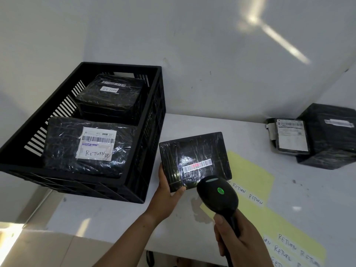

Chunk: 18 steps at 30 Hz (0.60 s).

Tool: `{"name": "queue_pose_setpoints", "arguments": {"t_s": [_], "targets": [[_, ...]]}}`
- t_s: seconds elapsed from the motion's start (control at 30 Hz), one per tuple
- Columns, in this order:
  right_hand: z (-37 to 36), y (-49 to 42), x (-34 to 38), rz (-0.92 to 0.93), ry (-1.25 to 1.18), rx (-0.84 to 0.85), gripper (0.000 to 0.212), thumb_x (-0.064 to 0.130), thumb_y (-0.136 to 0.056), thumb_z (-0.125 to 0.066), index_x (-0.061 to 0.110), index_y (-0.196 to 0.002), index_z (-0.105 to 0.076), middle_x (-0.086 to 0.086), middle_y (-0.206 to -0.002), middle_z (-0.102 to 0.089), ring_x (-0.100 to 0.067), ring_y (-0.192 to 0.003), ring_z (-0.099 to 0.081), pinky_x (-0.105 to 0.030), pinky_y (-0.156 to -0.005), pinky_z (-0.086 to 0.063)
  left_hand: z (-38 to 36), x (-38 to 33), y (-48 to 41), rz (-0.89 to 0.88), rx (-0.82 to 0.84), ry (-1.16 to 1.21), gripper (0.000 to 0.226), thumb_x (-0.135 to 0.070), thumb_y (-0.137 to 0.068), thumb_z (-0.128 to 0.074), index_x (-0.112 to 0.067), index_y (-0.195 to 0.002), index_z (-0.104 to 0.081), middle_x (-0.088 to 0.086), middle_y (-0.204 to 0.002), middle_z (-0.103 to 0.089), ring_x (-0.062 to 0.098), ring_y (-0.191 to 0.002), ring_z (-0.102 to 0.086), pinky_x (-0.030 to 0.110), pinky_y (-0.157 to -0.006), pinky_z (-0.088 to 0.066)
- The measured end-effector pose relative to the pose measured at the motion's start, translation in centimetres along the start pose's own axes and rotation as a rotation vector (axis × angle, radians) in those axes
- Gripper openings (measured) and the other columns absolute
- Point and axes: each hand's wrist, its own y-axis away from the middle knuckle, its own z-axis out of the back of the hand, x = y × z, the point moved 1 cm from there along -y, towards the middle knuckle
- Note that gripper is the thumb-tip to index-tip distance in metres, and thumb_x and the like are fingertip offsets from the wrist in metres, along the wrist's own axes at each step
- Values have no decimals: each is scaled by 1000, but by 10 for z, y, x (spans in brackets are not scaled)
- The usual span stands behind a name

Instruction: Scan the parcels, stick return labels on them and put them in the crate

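While fingers of left hand (167, 193) curl round parcel (192, 149) edge, right hand (238, 245) fingers wrap scanner (217, 195) handle; red beam on barcode (196, 165).

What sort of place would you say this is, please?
Probably a parcel returns desk, perhaps in a warehouse: a handheld scanner reads the barcode on a wrapped parcel, parcels marked RETURN lie in a black crate, and RETURN sticker sheets lie nearby.

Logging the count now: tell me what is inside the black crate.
The crate holds two black-wrapped parcels, a far parcel and a near parcel, each marked RETURN. They cover most of its bottom, so anything lying beneath them cannot be seen.
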Motion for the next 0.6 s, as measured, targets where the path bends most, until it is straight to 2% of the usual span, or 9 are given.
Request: {"name": "queue_pose_setpoints", "arguments": {"t_s": [0.1, 0.17, 0.23, 0.33, 0.4, 0.6], "targets": [[0, 0, 5, 3, -1, -9, 21, 45, -94, -52, 28, -82, -56, 2, -48, -58, -4, -40, -50, -10, -50, -38, 0, 2, -2, -1, -3, -1, 107, -41, -94, -67, -63, -144, 25, -20, -163, -14, 4, -148, -26, 40, -120, -35], [0, 0, 6, 9, -2, -16, 24, 50, -85, -50, 28, -82, -57, 1, -49, -59, -4, -42, -52, -10, -51, -39, 0, 3, -3, 7, -7, -7, 107, -44, -94, -67, -60, -145, 25, -17, -165, -13, 7, -149, -26, 40, -120, -35], [0, 1, 5, 5, -5, -17, 28, 54, -90, -51, 28, -84, -58, 1, -50, -60, -5, -42, -53, -11, -51, -39, -1, 4, -4, 9, -9, -11, 107, -45, -93, -67, -58, -146, 25, -14, -167, -12, 8, -149, -25, 36, -119, -34], [2, 3, 2, -23, 12, 1, 9, 30, -96, -56, 25, -90, -60, 1, -50, -60, -5, -42, -53, -11, -50, -39, -2, 5, -4, 5, -6, -5, 107, -42, -95, -66, -53, -148, 26, -24, -161, -6, -2, -144, -19, 20, -112, -34], [3, 5, 2, -32, 25, 13, 8, 24, -97, -56, 24, -90, -60, 1, -49, -59, -6, -41, -53, -10, -49, -39, -2, 5, -3, 6, -7, -11, 106, -39, -97, -65, -49, -149, 27, -27, -153, -6, -7, -138, -17, 12, -104, -32], [5, 10, 3, -55, 28, -46, 17, 37, -97, -56, 26, -85, -60, 3, -47, -59, -4, -40, -53, -11, -49, -40, -1, 3, -2, 11, -3, -9, 106, -39, -97, -64, -45, -150, 27, -27, -150, -7, -5, -137, -19, 13, -104, -31]]}}
